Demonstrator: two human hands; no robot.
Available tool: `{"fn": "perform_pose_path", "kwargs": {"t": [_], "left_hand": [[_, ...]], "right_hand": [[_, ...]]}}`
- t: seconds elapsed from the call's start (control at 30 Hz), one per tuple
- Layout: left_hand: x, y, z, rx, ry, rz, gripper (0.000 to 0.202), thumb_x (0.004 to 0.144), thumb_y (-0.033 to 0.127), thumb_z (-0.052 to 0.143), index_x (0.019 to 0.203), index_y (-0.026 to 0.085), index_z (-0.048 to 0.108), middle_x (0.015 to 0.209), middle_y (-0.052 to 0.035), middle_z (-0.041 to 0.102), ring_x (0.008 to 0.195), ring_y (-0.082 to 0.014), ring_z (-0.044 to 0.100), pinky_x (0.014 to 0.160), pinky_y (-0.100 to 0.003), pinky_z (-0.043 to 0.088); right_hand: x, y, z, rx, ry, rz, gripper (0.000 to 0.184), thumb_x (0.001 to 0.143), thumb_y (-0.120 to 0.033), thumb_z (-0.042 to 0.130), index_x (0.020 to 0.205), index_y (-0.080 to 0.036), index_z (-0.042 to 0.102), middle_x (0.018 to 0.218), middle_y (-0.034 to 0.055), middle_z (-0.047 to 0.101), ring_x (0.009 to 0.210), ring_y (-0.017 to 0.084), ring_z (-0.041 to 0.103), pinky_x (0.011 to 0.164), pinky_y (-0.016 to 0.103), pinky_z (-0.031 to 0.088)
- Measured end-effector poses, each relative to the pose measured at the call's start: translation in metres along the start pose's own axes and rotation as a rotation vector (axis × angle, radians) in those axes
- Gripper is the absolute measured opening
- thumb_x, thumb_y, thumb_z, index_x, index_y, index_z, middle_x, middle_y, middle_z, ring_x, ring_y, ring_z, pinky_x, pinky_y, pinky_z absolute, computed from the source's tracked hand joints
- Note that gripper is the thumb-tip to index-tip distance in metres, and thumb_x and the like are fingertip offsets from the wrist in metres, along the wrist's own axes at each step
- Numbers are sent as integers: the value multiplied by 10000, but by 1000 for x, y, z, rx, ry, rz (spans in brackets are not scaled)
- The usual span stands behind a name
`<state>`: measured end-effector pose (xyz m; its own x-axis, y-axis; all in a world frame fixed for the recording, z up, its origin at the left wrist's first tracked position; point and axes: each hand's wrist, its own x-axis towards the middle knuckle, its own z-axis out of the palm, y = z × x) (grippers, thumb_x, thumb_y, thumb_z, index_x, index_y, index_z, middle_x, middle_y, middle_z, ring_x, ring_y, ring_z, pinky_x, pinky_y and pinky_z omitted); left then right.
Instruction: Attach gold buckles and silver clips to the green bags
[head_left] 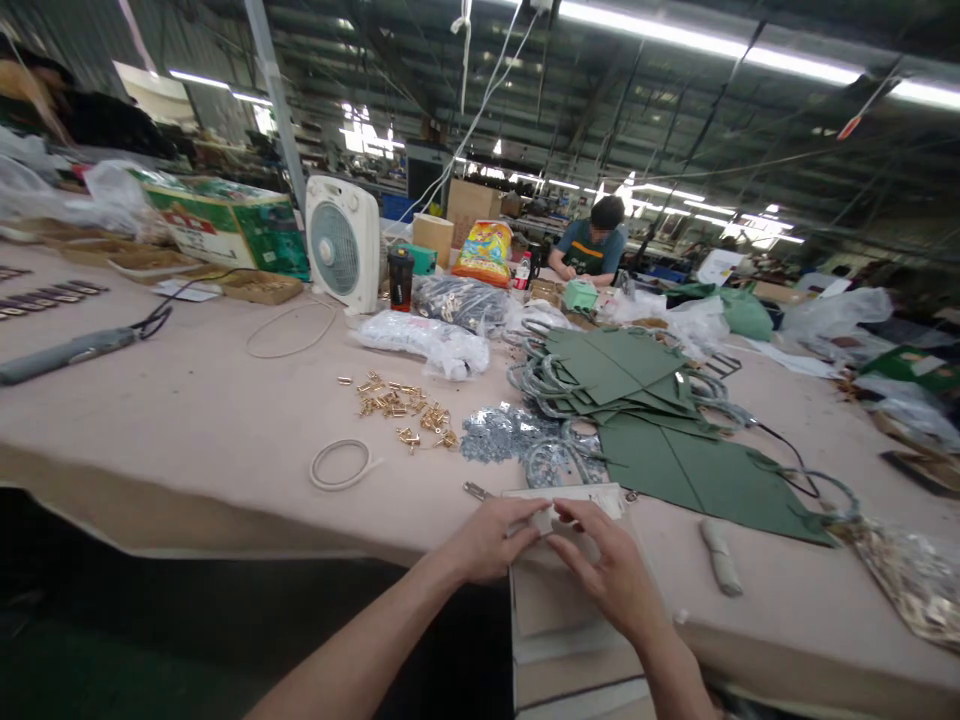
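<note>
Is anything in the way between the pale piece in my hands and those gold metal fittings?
Yes: a small metal clip lies on the table just past your left hand, roughly on the line from the pale piece to the gold metal fittings. Nothing else visible stands there.

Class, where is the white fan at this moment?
In the head view, the white fan stands on the far side of the table, left of centre, between a green box and a black bottle.

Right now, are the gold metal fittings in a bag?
No, the small gold metal fittings lie loose on the pale pink tabletop.
</note>
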<state>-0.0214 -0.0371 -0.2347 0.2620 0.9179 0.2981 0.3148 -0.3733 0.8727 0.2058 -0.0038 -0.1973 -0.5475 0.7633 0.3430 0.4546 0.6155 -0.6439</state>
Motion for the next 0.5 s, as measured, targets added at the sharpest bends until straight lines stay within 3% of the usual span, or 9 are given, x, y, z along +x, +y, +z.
{"fn": "perform_pose_path", "kwargs": {"t": [0.13, 0.2, 0.37, 0.5], "left_hand": [[0, -3, 2, -30, -14, -44, 809, 896, 208, 618, 1626, 202, 269, 1046, -44, 760, 999, -225, 698, 988, -374, 500], [0, -3, 2, -34, -19, -40, 773, 880, 182, 616, 1595, 195, 321, 1071, -52, 758, 1033, -231, 692, 1004, -371, 488], [-2, 3, 0, -6, -68, -37, 465, 932, 206, 576, 1396, 231, 553, 1271, -82, 721, 1183, -251, 663, 1049, -358, 463], [-2, 7, 0, 1, -80, -50, 317, 960, 242, 567, 1274, 228, 611, 1178, -75, 746, 1118, -241, 683, 981, -330, 489]], "right_hand": [[6, -5, 11, -9, -24, 18, 351, 942, -423, 685, 1262, -279, 683, 1169, 111, 719, 996, 283, 691, 889, 426, 587], [8, -4, 13, -7, -43, 24, 300, 941, -411, 690, 1209, -278, 705, 1118, 97, 735, 940, 265, 698, 849, 401, 589], [5, -5, 19, 20, -60, 31, 161, 978, -303, 639, 1086, -298, 758, 1035, 49, 769, 952, 248, 721, 874, 371, 569], [-6, -8, 26, 59, 34, 47, 180, 983, -287, 635, 1087, -326, 778, 1027, 35, 781, 963, 246, 729, 871, 360, 573]]}}
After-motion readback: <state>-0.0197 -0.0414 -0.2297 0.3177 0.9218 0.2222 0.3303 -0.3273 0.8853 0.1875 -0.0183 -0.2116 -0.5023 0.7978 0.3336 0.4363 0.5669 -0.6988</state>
